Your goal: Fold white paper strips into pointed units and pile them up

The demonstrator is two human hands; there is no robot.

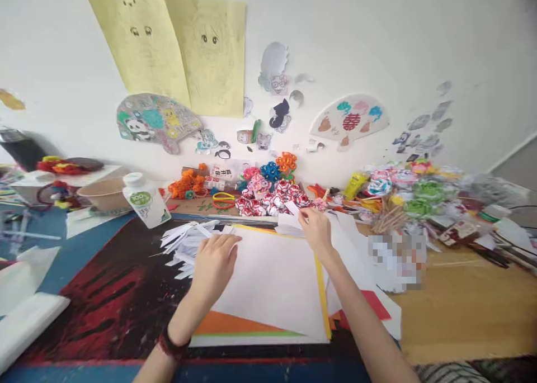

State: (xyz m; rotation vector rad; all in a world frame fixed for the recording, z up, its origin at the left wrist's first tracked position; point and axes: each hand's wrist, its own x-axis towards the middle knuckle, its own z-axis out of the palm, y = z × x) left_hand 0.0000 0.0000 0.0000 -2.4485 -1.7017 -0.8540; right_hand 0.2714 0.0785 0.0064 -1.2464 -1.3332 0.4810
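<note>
A white sheet of paper (272, 277) lies on top of a stack with yellow, orange and green sheets showing at its edges. My left hand (215, 260) rests at the sheet's left edge, fingers extended and thumb apart, holding nothing that I can see. Over the sheet's upper right corner, my right hand (316, 229) pinches a small white paper strip (292, 208) between thumb and fingers. White paper pieces (289, 224) lie just under that hand. Beside my left hand is a heap of cut white paper strips (184, 243).
A white bottle (146, 201) and a tan bowl (104, 193) stand at the back left. Red-and-white folded paper flowers (277, 198) fill the back middle. Wooden sticks (388, 218) and wrapped paper flowers (428, 190) crowd the right. A red paper piece (375, 305) lies near my right forearm.
</note>
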